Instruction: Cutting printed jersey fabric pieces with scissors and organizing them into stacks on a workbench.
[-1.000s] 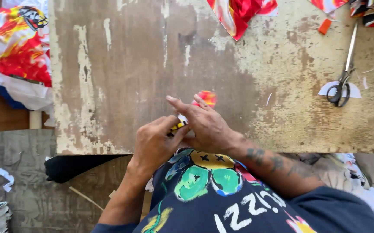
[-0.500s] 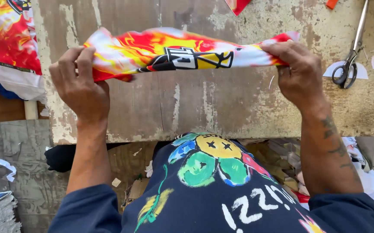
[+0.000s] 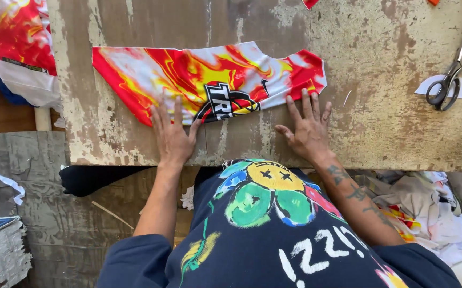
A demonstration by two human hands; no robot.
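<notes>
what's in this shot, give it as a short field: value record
surface: worn table, paint flaking
fabric: red, yellow and white flame-print piece, spread flat
left hand: flat, fingertips on fabric's lower edge
right hand: flat, fingertips on fabric's lower right edge
scissors: far right on table, untouched
cloth pile: matching print, top left

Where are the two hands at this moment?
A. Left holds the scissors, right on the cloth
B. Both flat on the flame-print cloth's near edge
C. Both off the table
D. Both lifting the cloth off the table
B: the left hand and right hand lie palm-down, fingers spread, on the cloth, which lies flat on the table; the scissors lie untouched at the right.
</notes>
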